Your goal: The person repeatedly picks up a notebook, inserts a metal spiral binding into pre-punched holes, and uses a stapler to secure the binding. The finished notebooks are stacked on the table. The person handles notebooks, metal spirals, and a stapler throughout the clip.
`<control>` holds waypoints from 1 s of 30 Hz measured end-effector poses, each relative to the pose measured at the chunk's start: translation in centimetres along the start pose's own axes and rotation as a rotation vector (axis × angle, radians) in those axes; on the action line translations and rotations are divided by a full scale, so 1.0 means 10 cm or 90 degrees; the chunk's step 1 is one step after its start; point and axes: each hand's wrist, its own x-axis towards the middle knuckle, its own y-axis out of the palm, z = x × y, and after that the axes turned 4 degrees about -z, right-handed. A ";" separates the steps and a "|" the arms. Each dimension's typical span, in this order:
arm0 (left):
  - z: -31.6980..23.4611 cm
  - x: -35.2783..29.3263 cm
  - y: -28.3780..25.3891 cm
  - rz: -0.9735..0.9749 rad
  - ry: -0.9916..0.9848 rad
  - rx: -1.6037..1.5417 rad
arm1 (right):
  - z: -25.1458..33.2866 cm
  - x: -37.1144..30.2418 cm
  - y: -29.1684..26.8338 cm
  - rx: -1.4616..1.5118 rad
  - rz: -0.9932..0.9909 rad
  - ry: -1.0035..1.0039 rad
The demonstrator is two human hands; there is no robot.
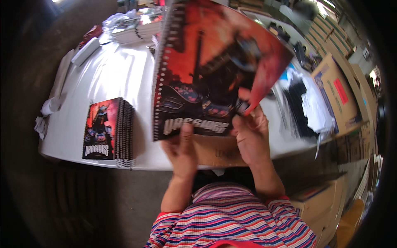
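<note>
A spiral notebook (206,70) with a red and black illustrated cover is raised in front of me, slightly blurred. Its coil binding runs down the left side. My left hand (182,149) grips the bottom edge near the coil, thumb on the cover. At the lower right corner, the fingers and thumb of my right hand (251,134) pinch the notebook. Below it, between my hands, part of a brown cardboard piece (217,152) shows; the rest is hidden. To the left stands a stack of matching notebooks (101,130) on the white table (66,111).
Plastic-wrapped stacks (124,27) sit at the back left, near white rolls (85,51). On the right lie black coils (298,107) and white plastic (316,107), beside a cardboard box (337,93). More cardboard (318,206) stands at the lower right.
</note>
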 end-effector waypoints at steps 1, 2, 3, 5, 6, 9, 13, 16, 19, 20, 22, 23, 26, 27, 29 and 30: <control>-0.04 0.07 -0.06 0.029 0.026 0.060 | 0.08 -0.10 -0.20 0.053 -0.019 0.024; -0.04 0.15 -0.22 0.105 0.069 0.113 | 0.16 -0.12 -0.36 0.052 -0.012 -0.052; -0.07 0.21 -0.39 0.176 0.114 0.165 | 0.27 -0.11 -0.58 -0.060 -0.029 -0.100; -0.20 0.20 -0.57 0.341 0.057 0.242 | 0.44 -0.19 -0.96 -0.281 0.080 -0.026; -0.11 0.16 -0.66 0.327 0.065 0.295 | 0.40 -0.23 -1.05 -0.403 0.100 0.029; 0.50 0.00 -1.08 0.297 0.134 0.272 | -0.03 -0.50 -1.13 -0.492 0.154 0.037; 0.59 -0.03 -1.05 0.280 0.117 0.406 | -0.28 -0.63 -1.03 -0.115 -0.087 0.108; 0.64 -0.10 -1.07 0.223 0.167 0.331 | -0.08 -0.60 -1.05 -0.076 0.046 0.018; 0.47 -0.08 -0.88 0.298 0.132 0.519 | -0.09 -0.71 -0.91 -0.280 0.041 0.032; 0.53 -0.10 -0.90 0.309 0.151 0.540 | -0.22 -0.70 -1.03 -0.372 0.068 0.003; 0.53 -0.19 -0.98 0.316 0.198 0.593 | -0.29 -0.78 -1.11 -0.452 0.108 -0.020; 0.54 -0.19 -0.96 0.301 0.224 0.570 | -0.34 -0.81 -1.12 -0.492 0.126 -0.033; 0.52 -0.18 -1.06 0.285 0.143 0.642 | -0.33 -0.77 -1.22 -0.599 0.128 0.007; 0.48 -0.15 -1.06 0.295 0.146 0.676 | -0.25 -0.70 -1.26 -0.666 0.153 0.028; 0.34 -0.09 -1.05 0.314 0.150 0.744 | -0.15 -0.63 -1.21 -0.674 0.125 -0.002; 0.25 -0.06 -0.99 0.277 0.122 0.722 | -0.04 -0.56 -1.10 -0.636 0.106 -0.019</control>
